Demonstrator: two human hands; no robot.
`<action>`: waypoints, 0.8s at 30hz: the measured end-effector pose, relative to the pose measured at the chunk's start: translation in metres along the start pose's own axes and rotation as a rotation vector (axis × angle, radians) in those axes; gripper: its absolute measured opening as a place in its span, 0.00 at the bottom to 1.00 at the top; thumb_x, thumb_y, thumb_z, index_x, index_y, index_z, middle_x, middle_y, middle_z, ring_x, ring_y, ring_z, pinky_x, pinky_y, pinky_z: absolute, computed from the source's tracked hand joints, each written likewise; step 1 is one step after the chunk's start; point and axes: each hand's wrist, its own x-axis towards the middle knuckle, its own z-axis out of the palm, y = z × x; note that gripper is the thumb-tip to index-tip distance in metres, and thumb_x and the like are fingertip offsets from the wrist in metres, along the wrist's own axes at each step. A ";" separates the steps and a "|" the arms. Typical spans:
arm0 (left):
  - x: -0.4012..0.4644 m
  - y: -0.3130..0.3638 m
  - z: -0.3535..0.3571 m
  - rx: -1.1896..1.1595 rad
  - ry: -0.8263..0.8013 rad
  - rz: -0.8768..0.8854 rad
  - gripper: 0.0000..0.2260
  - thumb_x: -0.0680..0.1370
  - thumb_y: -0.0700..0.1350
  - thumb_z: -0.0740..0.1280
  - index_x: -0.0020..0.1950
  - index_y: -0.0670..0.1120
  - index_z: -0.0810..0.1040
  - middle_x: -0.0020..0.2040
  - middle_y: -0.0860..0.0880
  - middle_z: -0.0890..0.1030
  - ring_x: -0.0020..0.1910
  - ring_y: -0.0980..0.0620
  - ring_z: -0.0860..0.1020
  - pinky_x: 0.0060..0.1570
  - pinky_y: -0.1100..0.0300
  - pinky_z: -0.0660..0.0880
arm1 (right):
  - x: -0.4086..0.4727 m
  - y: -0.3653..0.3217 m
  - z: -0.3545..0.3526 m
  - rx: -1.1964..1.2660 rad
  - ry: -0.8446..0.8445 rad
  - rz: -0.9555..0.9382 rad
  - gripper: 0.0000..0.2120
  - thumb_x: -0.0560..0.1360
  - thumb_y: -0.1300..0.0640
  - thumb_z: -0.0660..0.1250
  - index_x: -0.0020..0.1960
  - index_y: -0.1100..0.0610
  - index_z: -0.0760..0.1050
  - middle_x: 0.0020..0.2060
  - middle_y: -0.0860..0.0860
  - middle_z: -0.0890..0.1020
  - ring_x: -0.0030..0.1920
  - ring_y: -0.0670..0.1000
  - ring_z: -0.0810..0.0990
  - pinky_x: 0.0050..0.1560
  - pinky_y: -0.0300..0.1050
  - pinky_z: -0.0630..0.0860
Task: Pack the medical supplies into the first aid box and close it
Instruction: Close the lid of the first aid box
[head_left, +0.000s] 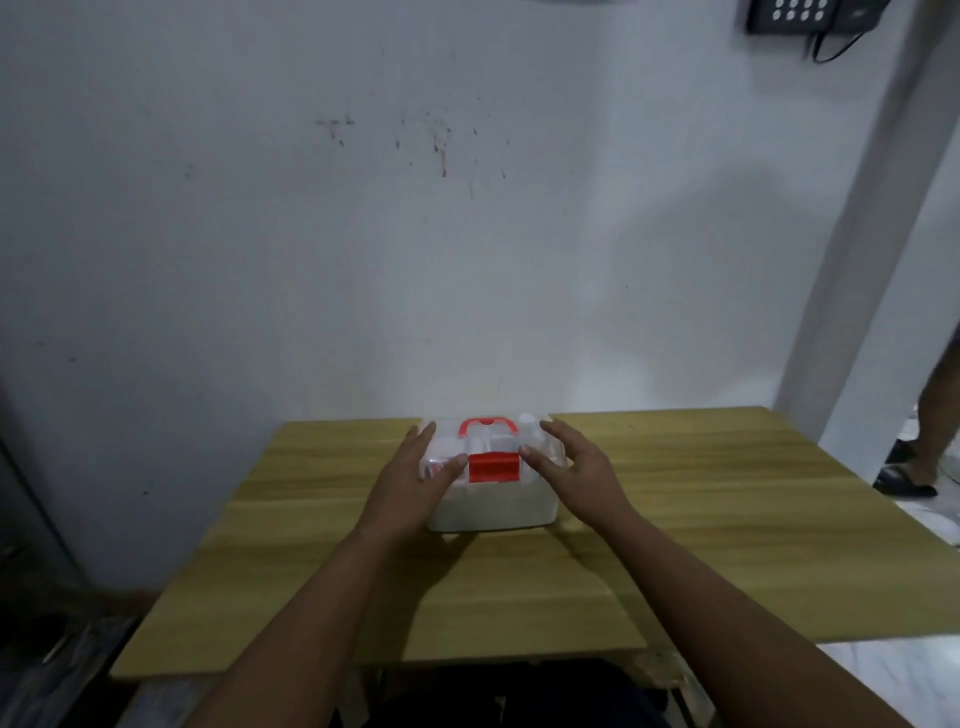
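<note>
In the head view, the first aid box (491, 480) is seen standing on the bench (727, 519) near the wall, its clear lid (485, 447) down over supplies dimly visible inside. The left hand (415, 467) and right hand (574, 462) are spread flat on the lid, either side of the red latch (493, 466). The closing step is judged in hand: even downward pressure should be kept while the latch is snapped fully home.

A wooden counter (675, 519) stands against a pale wall (260, 234) marked with dark specks. A white pillar (872, 249) rises at the right. A black keypad device (800, 13) with a cable hangs high up. Light tiled floor (904, 680) shows lower right.
</note>
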 end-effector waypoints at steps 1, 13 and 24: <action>0.000 0.004 0.002 -0.022 0.018 -0.009 0.37 0.75 0.68 0.66 0.82 0.59 0.61 0.84 0.55 0.56 0.80 0.46 0.61 0.71 0.45 0.66 | -0.001 0.000 0.000 0.004 0.014 0.007 0.34 0.71 0.35 0.73 0.73 0.49 0.74 0.75 0.48 0.72 0.74 0.50 0.70 0.73 0.54 0.71; 0.004 0.009 0.003 -0.043 0.087 -0.044 0.37 0.75 0.64 0.71 0.81 0.55 0.66 0.82 0.52 0.62 0.79 0.43 0.65 0.69 0.45 0.70 | -0.003 -0.005 0.006 -0.038 0.041 0.037 0.45 0.61 0.36 0.81 0.73 0.50 0.72 0.73 0.49 0.74 0.70 0.53 0.74 0.65 0.55 0.77; -0.003 0.000 0.001 0.047 -0.015 0.094 0.52 0.66 0.51 0.83 0.83 0.53 0.58 0.84 0.52 0.58 0.77 0.48 0.67 0.64 0.54 0.73 | -0.010 0.004 0.007 -0.093 -0.014 -0.056 0.54 0.57 0.35 0.83 0.77 0.46 0.64 0.76 0.45 0.69 0.71 0.48 0.72 0.65 0.48 0.77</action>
